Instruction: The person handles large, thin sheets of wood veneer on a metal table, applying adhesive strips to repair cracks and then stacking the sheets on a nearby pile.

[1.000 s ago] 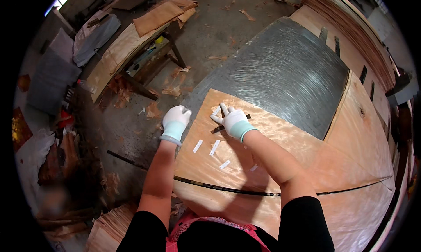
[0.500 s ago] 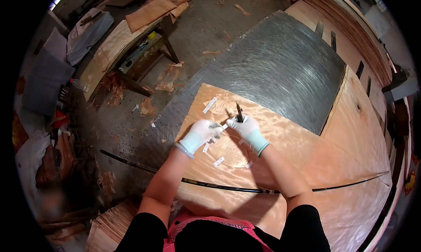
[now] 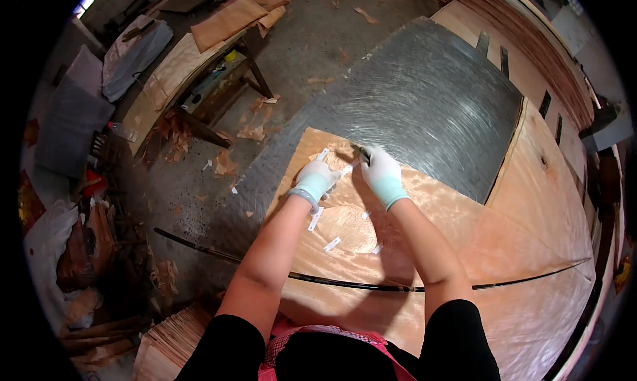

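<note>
My left hand (image 3: 316,177), in a white and pale green glove, is over a pale wood veneer sheet (image 3: 424,202) with its fingers curled. Its fingertips meet one end of a strip of white tape (image 3: 348,169). Gloved as well, my right hand (image 3: 381,168) is closed round a slim dark tool (image 3: 361,153), its kind mostly hidden by the fingers. That tool points toward the veneer's far edge. Other short white strips, such as one tape piece (image 3: 332,244) and another (image 3: 315,220), stick to the veneer around a roundish patch (image 3: 355,225).
Beneath the veneer's far edge lies a scuffed dark grey sheet (image 3: 424,95). A thin black strip (image 3: 352,285) crosses the veneer close to me. Stacked veneer (image 3: 531,49) rises at the far right. At the left stand a wooden table (image 3: 192,69) and scraps on the floor (image 3: 252,130).
Both hands have moved farther from my body over the veneer. My right hand has tilted the dark tool down from upright. The white strip between the hands has moved forward with them.
</note>
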Available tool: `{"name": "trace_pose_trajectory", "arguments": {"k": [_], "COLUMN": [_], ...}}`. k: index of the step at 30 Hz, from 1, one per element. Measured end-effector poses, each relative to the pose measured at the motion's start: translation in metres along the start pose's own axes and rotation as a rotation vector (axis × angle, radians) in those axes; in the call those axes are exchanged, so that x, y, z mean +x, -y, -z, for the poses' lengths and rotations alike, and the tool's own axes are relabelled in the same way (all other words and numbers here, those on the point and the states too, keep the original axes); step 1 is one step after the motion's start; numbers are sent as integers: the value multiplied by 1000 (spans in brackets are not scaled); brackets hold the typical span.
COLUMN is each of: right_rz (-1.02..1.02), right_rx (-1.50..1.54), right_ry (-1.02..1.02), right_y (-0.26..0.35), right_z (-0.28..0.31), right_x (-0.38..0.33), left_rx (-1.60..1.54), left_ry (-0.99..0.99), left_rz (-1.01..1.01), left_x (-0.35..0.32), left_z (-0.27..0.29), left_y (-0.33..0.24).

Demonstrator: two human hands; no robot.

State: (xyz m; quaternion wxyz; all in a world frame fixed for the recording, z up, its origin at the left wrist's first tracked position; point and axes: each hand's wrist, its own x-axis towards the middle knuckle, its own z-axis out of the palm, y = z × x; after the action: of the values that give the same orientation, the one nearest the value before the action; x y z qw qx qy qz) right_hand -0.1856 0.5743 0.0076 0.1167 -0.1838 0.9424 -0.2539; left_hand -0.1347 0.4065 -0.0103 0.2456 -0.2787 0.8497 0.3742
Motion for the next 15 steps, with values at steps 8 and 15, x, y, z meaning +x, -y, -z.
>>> {"name": "trace_pose_trajectory", "arguments": {"k": [8, 15], "right_rz": [0, 141], "right_rx": [110, 286], "right_ry": [69, 72], "right_y": [-7, 8], "right_z": [2, -10], "right_x": [-17, -127], "left_rx": [426, -113], "left_ry": [-149, -720], "left_rz": [-104, -191], "left_x": [-73, -187], "left_z": [41, -11], "left_y": [41, 233]}}
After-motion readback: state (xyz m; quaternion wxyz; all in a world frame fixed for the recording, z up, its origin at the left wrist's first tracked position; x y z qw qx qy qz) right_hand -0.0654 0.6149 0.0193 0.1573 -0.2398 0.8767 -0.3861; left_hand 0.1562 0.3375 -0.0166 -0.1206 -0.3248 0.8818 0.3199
